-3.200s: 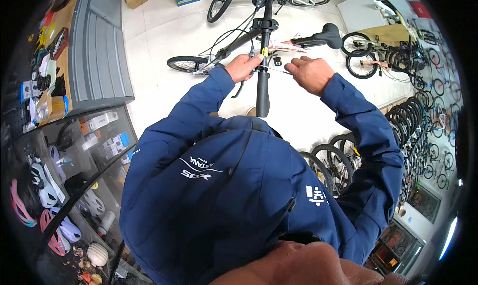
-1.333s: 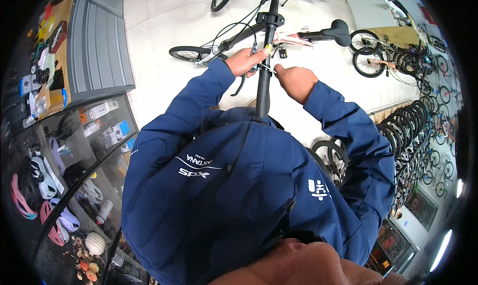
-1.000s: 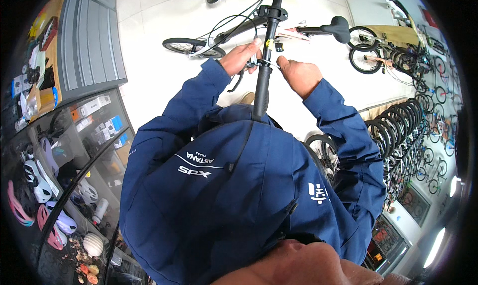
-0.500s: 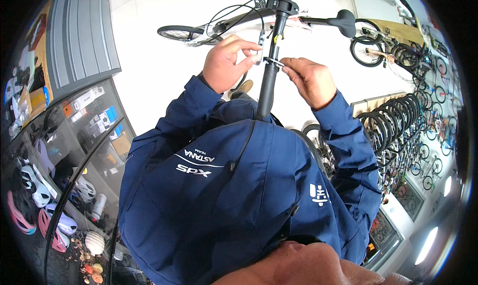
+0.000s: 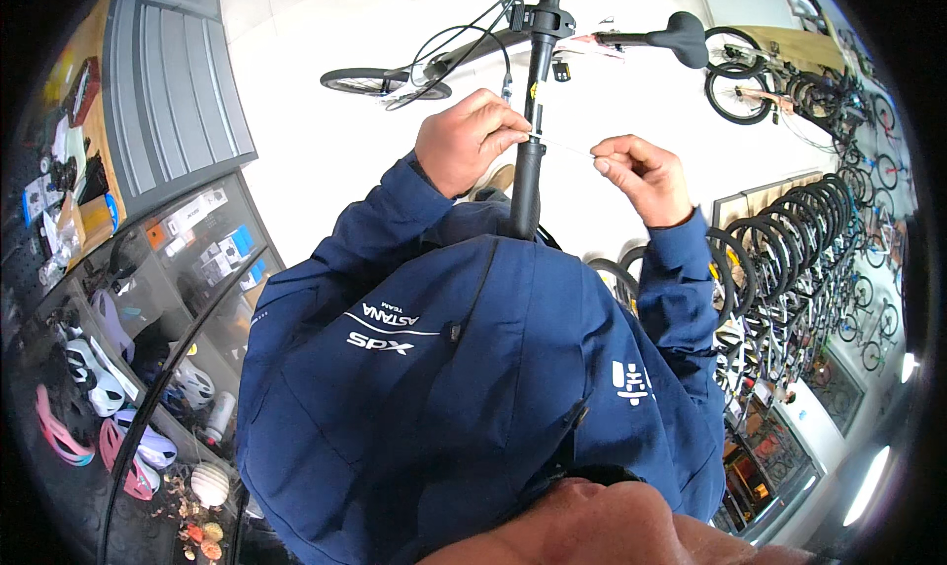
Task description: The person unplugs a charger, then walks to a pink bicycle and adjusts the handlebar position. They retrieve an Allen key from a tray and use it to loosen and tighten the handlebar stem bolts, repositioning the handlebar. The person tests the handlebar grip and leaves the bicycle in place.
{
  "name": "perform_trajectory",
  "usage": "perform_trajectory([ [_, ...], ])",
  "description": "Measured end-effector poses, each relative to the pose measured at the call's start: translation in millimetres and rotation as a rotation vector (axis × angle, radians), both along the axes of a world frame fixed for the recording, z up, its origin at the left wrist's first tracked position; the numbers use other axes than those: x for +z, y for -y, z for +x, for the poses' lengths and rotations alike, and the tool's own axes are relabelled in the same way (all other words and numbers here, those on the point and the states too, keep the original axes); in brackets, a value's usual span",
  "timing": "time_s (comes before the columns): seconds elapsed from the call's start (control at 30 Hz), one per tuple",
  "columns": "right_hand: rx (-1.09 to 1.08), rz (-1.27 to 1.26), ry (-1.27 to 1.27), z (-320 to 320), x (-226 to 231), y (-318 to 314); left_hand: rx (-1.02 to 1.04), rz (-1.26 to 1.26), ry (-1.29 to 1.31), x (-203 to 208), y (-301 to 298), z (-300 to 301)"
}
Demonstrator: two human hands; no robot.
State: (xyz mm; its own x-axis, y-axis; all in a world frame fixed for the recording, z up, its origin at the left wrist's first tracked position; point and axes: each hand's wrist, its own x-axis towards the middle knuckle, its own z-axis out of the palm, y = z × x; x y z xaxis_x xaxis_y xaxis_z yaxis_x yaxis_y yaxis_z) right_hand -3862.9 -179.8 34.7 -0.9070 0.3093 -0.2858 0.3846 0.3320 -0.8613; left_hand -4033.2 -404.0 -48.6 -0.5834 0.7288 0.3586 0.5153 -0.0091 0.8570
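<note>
A black handlebar (image 5: 541,81) with a dark rubber grip (image 5: 526,190) runs from the top of the view toward my chest. Beside the bar, my left hand (image 5: 466,143) is closed in a pinch at one end of a thin pale strand (image 5: 564,148). The strand's other end sits between the thumb and forefinger of my right hand (image 5: 643,175), which is out to the right of the bar. It stretches across the bar just above the grip; whether it is a cable tie or a wire, I cannot tell. My left fingers partly hide its near end.
A black clamp (image 5: 541,20) sits farther up the bar, with brake cables (image 5: 469,32) looping to the left. The bicycle's saddle (image 5: 679,40) and front wheel (image 5: 385,83) lie beyond. Rows of bicycles (image 5: 779,239) stand at right; helmets (image 5: 94,377) fill the left side.
My right hand has moved away from the bar to the right and slightly nearer, drawing the strand out. My left hand has come in against the bar, now pinching the strand.
</note>
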Motion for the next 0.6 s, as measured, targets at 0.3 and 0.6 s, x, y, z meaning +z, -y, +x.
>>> perform_trajectory([
  [0.3,-0.648,-0.831,-0.654,-0.6,-79.4,67.8,-0.04,0.001,0.937,-37.2,-12.7,-5.8],
  [0.6,-0.663,-1.191,-0.895,-52.5,-69.7,80.2,-0.312,-0.261,0.918,-34.0,-34.7,-19.7],
])
